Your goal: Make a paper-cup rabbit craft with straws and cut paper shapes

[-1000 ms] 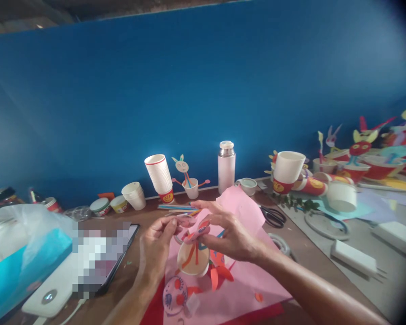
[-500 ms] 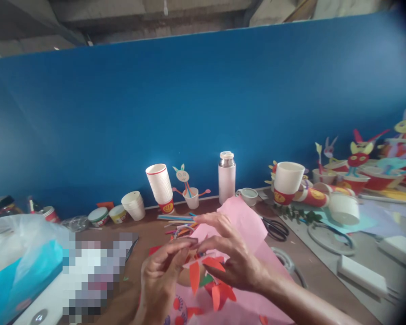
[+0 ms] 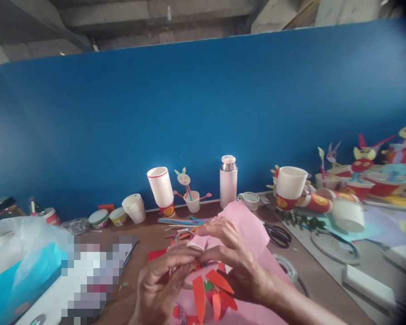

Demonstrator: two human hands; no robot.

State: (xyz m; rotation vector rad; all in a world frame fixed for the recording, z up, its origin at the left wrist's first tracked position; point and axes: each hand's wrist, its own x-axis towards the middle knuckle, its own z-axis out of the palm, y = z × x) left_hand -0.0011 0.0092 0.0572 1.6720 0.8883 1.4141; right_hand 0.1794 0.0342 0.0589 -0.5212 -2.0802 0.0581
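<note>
A small paper craft with pointed orange-red paper strips [image 3: 199, 295] hangs between my two hands, its upper part mostly hidden by fingers. Thumb and fingers of my left hand [image 3: 160, 271] pinch it from the left side. From the right, my right hand [image 3: 238, 259] curls its fingers over it, the thumb out of sight. Pink paper [image 3: 250, 225] lies on the table beneath both hands. Below the strips, more orange-red pieces and a round shape with a red dot and blue marks [image 3: 177, 311] show.
Behind stand stacked paper cups [image 3: 160, 187], a rabbit-figure cup [image 3: 191, 201] and a pink thermos [image 3: 228, 185]. Black scissors [image 3: 278, 234] and a tape roll [image 3: 286, 266] are right of the pink paper. More cup figures [image 3: 358, 183] crowd the far right; a plastic bag [image 3: 30, 253] sits left.
The orange-red strips have swung slightly down and right, and a white curved rim now shows above my left fingers. My hands stay close together; the view has tilted up slightly.
</note>
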